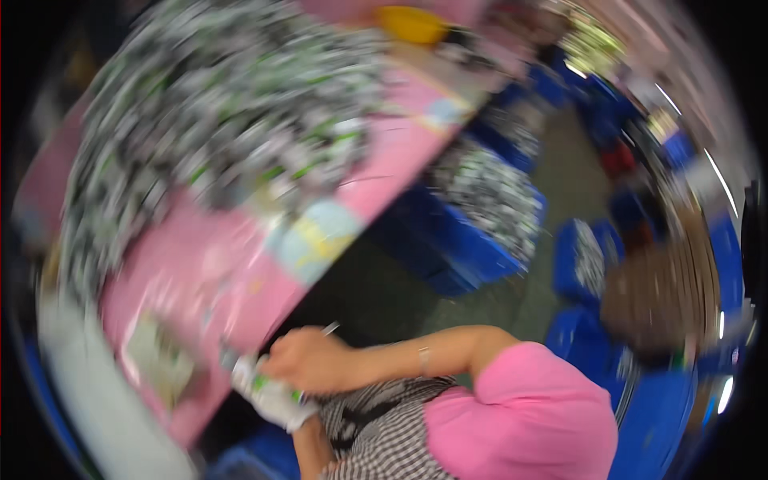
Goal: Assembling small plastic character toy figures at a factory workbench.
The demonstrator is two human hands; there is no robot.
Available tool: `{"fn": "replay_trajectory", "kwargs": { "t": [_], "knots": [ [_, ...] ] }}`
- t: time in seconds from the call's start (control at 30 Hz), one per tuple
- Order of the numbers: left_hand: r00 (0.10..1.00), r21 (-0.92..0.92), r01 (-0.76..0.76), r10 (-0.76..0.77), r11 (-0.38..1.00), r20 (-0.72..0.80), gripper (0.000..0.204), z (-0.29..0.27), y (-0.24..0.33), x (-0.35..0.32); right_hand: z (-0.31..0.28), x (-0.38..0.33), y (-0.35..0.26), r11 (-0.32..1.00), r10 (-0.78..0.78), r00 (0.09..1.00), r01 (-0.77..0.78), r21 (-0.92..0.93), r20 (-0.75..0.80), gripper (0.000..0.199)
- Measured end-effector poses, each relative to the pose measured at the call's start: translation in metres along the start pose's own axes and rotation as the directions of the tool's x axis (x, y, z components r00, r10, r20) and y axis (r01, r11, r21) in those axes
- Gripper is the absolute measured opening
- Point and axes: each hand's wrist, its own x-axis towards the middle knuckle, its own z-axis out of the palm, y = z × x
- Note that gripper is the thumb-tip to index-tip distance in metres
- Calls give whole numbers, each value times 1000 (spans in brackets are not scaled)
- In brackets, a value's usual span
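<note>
Motion smears the whole head view. My left hand (282, 402), in a white glove, is closed around small white-and-green pieces (264, 382) beside the near edge of the pink-covered table (210, 256). My bare right hand (310, 362) is closed too and sits against the gloved one, its fingertips at those pieces. A thin, pale, metallic-looking tip (331, 328) sticks out above my right hand; what it belongs to is hidden. Farther up the table spreads a large heap of small silver, white and green pieces (232, 104), too blurred to name.
On the table near my hands lies a pale greenish flat item (160, 360). A yellow bowl (412, 26) stands at the far end. Right of the table, a blue crate (472, 240) holds more such pieces; further blue crates (578, 340) and stacked brown cardboard (664, 296) line the right side.
</note>
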Motion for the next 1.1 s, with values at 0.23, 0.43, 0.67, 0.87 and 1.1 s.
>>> {"fn": "replay_trajectory", "kwargs": {
  "t": [0.23,0.43,0.67,0.87,1.1],
  "knots": [
    [990,112,112,-120,987,73,46,-8,-11,2,7,-17,-8,998,68,968,-69,2,-241,9],
    [989,45,137,-139,990,45,52,13,10,4,-14,-1,0,999,18,933,-2,45,-360,10],
    [974,277,57,-114,959,194,27,-5,66,-7,-37,8,11,951,140,888,3,309,-437,19],
    [993,190,98,-110,977,52,22,-15,102,-24,-31,20,15,959,108,949,-21,281,-297,19],
    [955,-65,201,-181,977,235,41,-32,93,-22,-15,48,21,978,40,953,24,207,-302,15]
  ]
}}
